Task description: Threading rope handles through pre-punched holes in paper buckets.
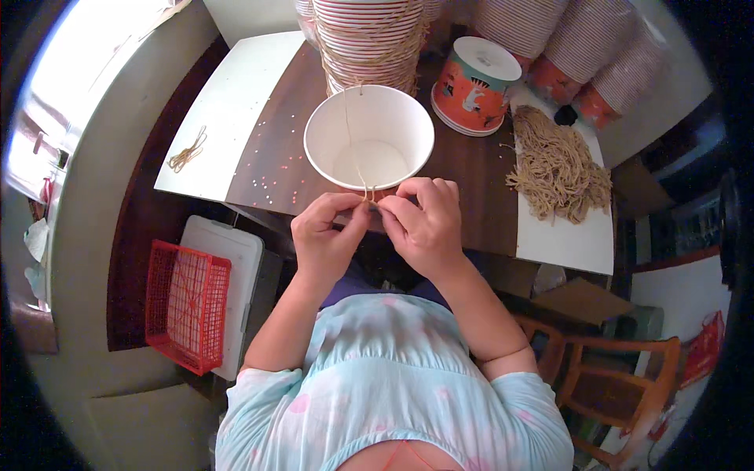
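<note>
The tub (397, 118) stands upright on the brown table (483, 204), mouth up, directly in front of the person; a thin cord (348, 129) runs from its far rim across the opening to the near rim; there the left hand (330, 228) pinches it between thumb and forefinger, and the right hand (428, 228) pinches it likewise, the fingertips of the two nearly meeting; whether a knot lies between them is too small to tell.

Behind the tub rises a tall stack (369, 39) of nested tubs, draped with cords; to its right sits an orange printed tub (471, 94), bottom up; a tangled tan heap (561, 165) lies at the table's right end, a small bundle (187, 151) at its left; white and reddish dots (294, 166) are scattered left of the tub; a red basket (188, 306) is below, at left.
</note>
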### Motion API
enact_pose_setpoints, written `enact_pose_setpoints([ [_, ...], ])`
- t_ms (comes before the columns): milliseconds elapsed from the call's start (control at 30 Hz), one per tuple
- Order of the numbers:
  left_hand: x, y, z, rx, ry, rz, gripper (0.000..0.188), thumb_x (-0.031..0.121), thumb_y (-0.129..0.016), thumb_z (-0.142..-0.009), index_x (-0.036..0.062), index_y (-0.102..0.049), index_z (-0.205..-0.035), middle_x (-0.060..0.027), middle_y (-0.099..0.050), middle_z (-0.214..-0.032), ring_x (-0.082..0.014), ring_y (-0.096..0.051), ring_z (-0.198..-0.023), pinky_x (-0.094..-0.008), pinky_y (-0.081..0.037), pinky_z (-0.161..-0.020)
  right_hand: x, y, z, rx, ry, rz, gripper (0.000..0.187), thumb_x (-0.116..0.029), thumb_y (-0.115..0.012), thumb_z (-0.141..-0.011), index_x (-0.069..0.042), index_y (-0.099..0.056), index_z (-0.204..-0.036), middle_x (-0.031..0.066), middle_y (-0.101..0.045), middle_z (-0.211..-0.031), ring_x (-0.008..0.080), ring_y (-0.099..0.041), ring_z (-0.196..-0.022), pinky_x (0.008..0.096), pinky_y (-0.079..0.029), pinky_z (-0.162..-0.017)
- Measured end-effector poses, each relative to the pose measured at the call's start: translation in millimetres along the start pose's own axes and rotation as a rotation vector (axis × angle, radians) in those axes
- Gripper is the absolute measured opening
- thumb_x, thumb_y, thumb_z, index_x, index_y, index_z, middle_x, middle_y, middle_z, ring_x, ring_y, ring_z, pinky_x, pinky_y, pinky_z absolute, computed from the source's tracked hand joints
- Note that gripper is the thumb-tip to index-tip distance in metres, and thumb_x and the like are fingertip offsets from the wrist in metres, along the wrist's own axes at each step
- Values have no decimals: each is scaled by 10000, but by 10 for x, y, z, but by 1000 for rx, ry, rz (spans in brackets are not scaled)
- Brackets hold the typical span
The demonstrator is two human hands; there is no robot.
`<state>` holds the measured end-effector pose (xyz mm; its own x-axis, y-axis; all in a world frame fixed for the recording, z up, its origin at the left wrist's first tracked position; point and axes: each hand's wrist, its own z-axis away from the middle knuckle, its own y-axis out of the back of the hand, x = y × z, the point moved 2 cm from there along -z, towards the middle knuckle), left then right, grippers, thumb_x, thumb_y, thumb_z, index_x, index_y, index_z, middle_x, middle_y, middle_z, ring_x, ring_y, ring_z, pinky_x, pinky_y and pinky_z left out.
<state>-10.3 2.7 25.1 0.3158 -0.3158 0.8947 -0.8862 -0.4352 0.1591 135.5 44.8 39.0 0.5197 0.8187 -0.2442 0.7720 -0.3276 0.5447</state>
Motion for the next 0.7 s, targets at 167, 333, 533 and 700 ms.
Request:
enact_pose_setpoints([
  [167,-38,44,-28,18,-3,-14,66,6,-677,-783,-14,-655,-842,-49,-654,-753,-65,-617,-637,-194,-474,-561,22,8,-8,9,2,36,122,-108,-683,-671,-136,-591,-746,1,-486,-790,198,-482,-716,353,-364,-647],
  [333,-2,31,-8,-4,85,82,67,8,-669,-798,-28,-652,-851,-44,-654,-760,-63,-623,-658,-193,-478,-572,17,-18,5,28,-10,83,120,-102,-673,-678,-134,-591,-760,0,-488,-788,197,-482,-718,355,-365,-646],
  [533,88,79,-40,-132,110,215,62,-9,-643,-811,-38,-649,-866,-76,-648,-807,-96,-629,-685,-223,-505,-592,19,-3,73,-2,-85,54,188,-116,-697,-674,-126,-613,-842,7,-541,-887,206,-515,-777,363,-379,-690],
  [700,259,152,-66,-143,-345,-106,98,-35,-642,-784,-15,-646,-879,-102,-619,-853,-126,-621,-685,-233,-512,-590,-99,33,-33,11,-31,-133,363,-109,-722,-658,-136,-608,-1001,39,-570,-1011,224,-554,-873,358,-398,-756],
])
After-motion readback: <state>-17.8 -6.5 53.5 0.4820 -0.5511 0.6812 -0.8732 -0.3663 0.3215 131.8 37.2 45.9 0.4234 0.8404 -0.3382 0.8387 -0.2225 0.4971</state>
